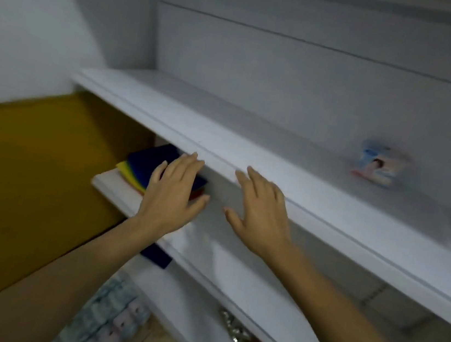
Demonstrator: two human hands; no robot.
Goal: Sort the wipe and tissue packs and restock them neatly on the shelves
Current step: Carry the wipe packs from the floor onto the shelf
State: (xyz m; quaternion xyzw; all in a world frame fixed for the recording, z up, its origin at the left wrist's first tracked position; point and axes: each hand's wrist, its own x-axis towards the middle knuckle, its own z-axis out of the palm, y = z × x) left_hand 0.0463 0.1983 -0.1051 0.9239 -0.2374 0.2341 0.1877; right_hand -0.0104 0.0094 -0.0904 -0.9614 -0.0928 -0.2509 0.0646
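Note:
Both my hands reach toward the white shelving in a blurred view. My left hand (171, 189) has straight, spread fingers over a stack of coloured cloth packs (147, 165), dark blue on top with yellow and red edges, lying on the middle shelf (113, 187). My right hand (260, 212) is spread flat in front of the upper shelf's front edge (248, 162) and holds nothing. One small pale-blue pack (378, 163) with a picture on it stands alone on the upper shelf at the right. Rows of pale tissue packs (110, 316) fill a lower level below my left forearm.
A mustard-yellow wall (31, 174) lies left of the shelves. A dark blue item (157, 256) hangs under the middle shelf. Shiny wrapped goods (237, 333) lie on a lower shelf at the right. The upper shelf's back panel (288, 73) is bare white.

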